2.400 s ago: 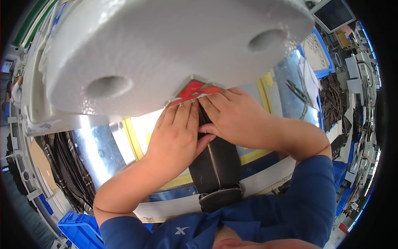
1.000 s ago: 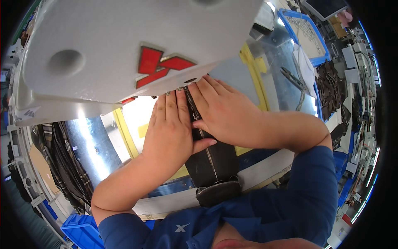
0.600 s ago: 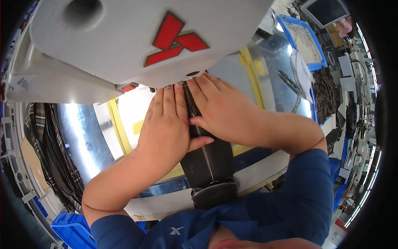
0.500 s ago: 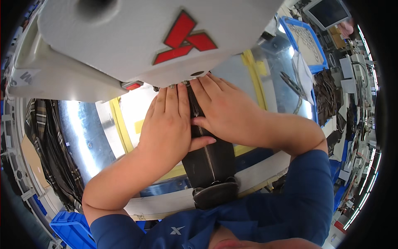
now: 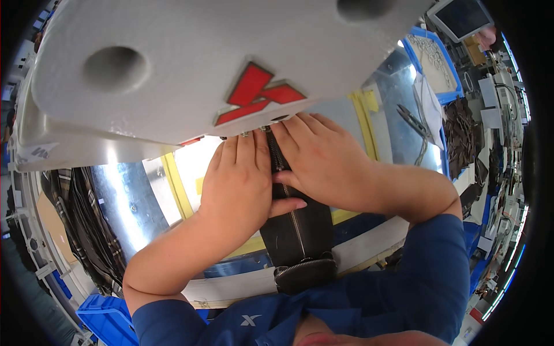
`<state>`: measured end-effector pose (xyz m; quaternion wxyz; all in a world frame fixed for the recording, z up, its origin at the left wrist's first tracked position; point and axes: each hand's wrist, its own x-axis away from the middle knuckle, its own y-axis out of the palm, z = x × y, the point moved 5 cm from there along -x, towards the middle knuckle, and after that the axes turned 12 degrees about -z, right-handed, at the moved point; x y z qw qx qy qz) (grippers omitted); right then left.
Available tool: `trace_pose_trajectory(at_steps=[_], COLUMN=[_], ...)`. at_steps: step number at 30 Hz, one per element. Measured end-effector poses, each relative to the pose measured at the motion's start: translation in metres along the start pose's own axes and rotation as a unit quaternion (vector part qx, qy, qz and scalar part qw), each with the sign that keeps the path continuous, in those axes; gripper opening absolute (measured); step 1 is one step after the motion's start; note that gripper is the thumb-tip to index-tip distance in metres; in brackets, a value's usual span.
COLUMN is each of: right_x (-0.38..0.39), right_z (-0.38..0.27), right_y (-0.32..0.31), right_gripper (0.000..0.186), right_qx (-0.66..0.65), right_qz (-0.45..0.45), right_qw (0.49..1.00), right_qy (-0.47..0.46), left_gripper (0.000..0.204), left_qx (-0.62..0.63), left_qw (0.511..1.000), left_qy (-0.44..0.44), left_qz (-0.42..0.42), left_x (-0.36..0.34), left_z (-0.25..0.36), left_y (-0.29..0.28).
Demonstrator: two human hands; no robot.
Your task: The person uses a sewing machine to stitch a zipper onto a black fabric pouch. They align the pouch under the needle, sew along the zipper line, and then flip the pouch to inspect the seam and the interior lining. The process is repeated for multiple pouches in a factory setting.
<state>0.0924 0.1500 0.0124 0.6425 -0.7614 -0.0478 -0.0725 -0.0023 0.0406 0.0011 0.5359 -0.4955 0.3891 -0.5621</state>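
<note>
A long black piece [image 5: 314,225] of leather-like material runs toward me from beneath the pale sewing machine head [image 5: 179,75], with a metal zipper [image 5: 297,228] down its middle. My left hand [image 5: 238,181] lies flat along the zipper's left side, fingers stretched forward and thumb across the teeth. On the other side, my right hand [image 5: 326,158] presses down with fingers extended, its thumb tip at the zipper. Both sets of fingertips reach the machine's lower edge. The needle area is hidden behind the head. A curved zippered end [image 5: 306,274] of the piece rests against my front.
Dark and plaid fabric pieces [image 5: 86,230] hang at the left, above a blue crate [image 5: 104,317]. To the right, small snips [image 5: 412,122] lie near a blue tray [image 5: 433,63] of small metal parts. Dark scraps [image 5: 459,135] are piled beyond. Yellow tape strips [image 5: 363,127] mark the metal tabletop.
My view has tilted slightly, so the machine head fills more of the picture and everything sits a little lower. Both hands keep nearly the same place on the black piece.
</note>
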Motion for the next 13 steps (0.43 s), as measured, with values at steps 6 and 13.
trace_pose_trajectory(at_steps=[6,13], right_x=[0.0001,-0.0011], right_z=[-0.0007,-0.0018], right_y=[0.0003,0.0015], right_gripper=[0.078,0.081], right_qx=[0.021,0.014], right_qz=[0.012,0.003], right_qw=[1.000,1.000], right_qy=[0.003,0.011], left_gripper=[0.131,0.132], left_qx=[0.010,0.014], left_qw=[1.000,1.000], left_qy=[0.003,0.008], left_qz=[0.000,-0.024], left_x=[-0.0020,-0.0023], left_z=[-0.0008,-0.0025], left_y=[-0.0011,0.0001])
